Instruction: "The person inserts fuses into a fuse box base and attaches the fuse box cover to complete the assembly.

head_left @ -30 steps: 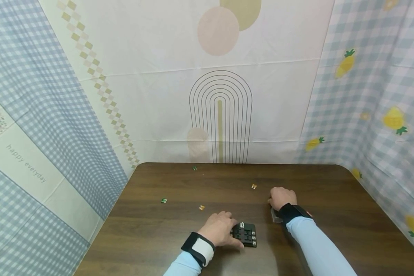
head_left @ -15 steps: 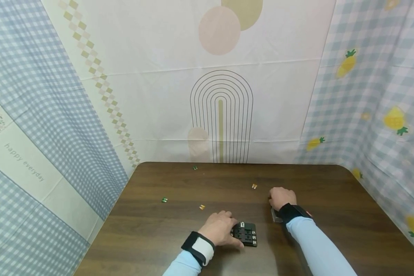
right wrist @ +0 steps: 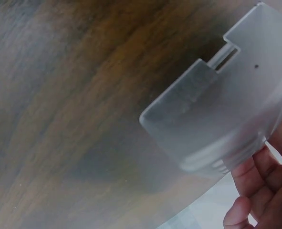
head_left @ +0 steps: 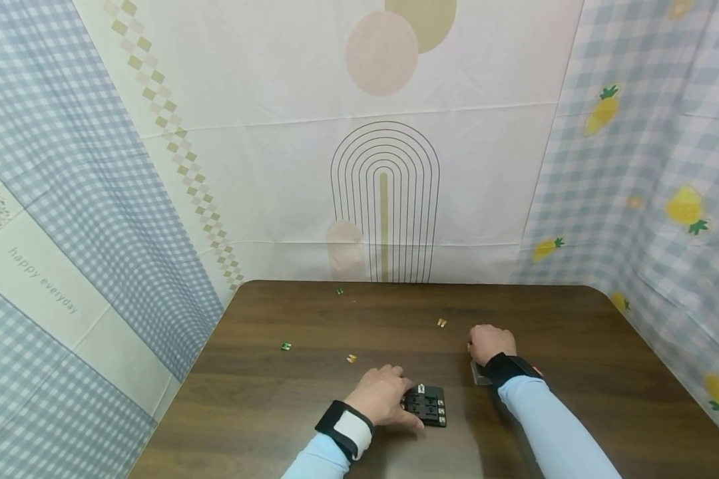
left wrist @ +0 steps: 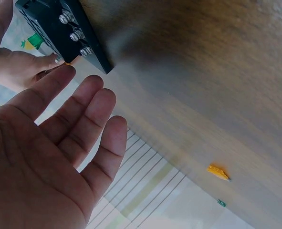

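Observation:
A black fuse block [head_left: 427,407] with metal screws lies on the brown table, just right of my left hand [head_left: 376,399]. In the left wrist view that hand [left wrist: 59,138] has its fingers extended, the nearest fingertip close to the fuse block [left wrist: 55,28]; whether it touches cannot be told. My right hand [head_left: 491,344] is farther right, low over the table. It holds a clear plastic cover [head_left: 479,376]; the right wrist view shows the fingers [right wrist: 248,179] at the edge of this cover [right wrist: 212,114], which has a notched side.
Small blade fuses lie scattered on the table [head_left: 263,412]: an orange fuse [head_left: 351,358] and a green fuse [head_left: 285,346] left of centre, another orange fuse [head_left: 441,322] farther back, another green fuse [head_left: 339,291] by the far edge. Printed cloth [head_left: 275,186] hangs behind.

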Demonstrator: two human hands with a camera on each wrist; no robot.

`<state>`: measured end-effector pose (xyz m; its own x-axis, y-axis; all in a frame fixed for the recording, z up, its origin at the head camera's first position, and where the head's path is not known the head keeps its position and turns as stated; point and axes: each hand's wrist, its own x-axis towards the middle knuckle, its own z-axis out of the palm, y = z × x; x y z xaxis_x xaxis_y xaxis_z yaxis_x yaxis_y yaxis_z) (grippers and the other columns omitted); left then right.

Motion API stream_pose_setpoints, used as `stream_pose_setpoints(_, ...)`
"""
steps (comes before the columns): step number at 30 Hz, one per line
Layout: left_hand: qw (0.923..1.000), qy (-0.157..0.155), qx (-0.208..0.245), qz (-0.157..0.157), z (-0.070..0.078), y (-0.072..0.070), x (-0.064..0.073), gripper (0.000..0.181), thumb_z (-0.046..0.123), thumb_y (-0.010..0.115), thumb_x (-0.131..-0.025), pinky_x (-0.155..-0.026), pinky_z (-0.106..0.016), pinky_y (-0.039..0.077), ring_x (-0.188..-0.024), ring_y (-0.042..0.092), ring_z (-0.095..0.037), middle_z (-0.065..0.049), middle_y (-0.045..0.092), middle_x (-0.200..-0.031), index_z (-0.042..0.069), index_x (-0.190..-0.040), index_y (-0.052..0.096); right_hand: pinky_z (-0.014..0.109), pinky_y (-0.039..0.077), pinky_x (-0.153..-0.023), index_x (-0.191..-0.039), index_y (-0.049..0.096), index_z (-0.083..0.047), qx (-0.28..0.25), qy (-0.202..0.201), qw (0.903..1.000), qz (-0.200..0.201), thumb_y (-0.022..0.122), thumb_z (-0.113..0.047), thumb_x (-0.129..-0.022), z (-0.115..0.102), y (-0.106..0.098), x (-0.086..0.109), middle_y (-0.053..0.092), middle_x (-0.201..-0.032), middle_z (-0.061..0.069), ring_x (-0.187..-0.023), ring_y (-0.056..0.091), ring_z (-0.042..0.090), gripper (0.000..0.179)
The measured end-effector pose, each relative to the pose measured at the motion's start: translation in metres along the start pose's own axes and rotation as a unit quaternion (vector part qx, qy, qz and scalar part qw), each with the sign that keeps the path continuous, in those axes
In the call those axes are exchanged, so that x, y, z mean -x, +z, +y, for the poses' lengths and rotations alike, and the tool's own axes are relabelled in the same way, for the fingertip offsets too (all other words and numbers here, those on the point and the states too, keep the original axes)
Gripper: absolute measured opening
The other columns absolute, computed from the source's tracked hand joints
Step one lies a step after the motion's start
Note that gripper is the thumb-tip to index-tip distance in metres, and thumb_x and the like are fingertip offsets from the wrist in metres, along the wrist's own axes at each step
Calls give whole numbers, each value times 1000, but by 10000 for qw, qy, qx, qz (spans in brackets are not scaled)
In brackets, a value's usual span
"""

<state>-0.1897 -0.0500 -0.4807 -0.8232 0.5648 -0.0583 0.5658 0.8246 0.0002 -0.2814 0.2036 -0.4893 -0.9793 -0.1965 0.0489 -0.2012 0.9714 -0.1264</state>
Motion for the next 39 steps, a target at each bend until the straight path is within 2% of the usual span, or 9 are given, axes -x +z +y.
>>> stream_pose_setpoints(19,10000,-24,44,0,-1,3,-1,74,76,72,-68,-80,-30,49,-90,55,-10,7,62,-99,23,-119,72,55,49,-70,-84,73,-5,-57,-13,10000,-49,72,-9,-84,6,6,-7,70,-79,9,-72,64,29,4)
stream_pose_setpoints(31,10000,-50,55,-50,0,3,-2,76,77,71,-67,-83,-32,49,-93,55,-11,6,62,-102,24,-122,70,54,48,-70,-84,75,-7,-120,-47,9999,-91,72,-9,-84,9,5,-7,71,-81,8,-74,65,29,4)
stream_pose_setpoints(39,9999,-34,6,-107,1,1,-2,77,76,71,-68,-84,-32,50,-95,56,-13,4,63,-106,23,-124,70,51,50,-70,-83,74,-7,-127,-119,9998,53,74,-11,-84,8,3,-7,71,-79,5,-71,63,25,4)
